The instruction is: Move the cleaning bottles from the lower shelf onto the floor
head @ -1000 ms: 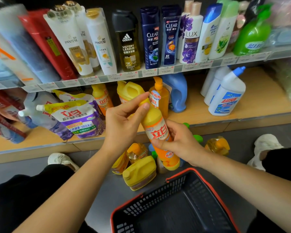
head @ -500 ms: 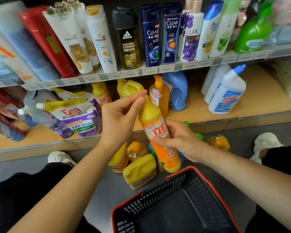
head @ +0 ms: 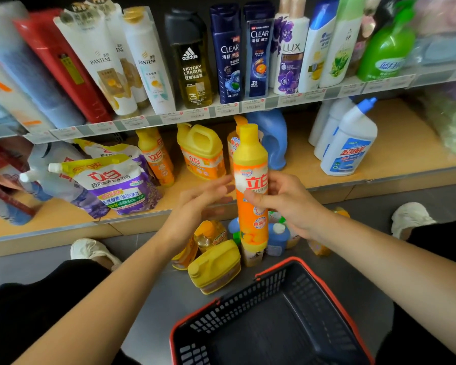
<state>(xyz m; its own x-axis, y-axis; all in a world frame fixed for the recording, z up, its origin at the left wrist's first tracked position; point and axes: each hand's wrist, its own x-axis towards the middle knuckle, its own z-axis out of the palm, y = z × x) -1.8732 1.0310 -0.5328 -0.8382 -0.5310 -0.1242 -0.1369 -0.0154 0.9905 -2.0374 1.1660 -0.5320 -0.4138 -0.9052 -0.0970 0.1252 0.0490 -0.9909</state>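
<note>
The right hand (head: 287, 204) grips the tall orange bottle (head: 250, 180) around its middle, thumb across the label and fingers curled behind it, holding it upright in front of the lower shelf (head: 395, 159). The bottle's base is down among a cluster of bottles (head: 216, 267) on the floor (head: 156, 299); whether it rests there cannot be told. The left hand (head: 200, 201) is just left of the bottle, its fingers straight and spread, blurred, holding nothing. A basket (head: 324, 283) sits nearer the person
</note>
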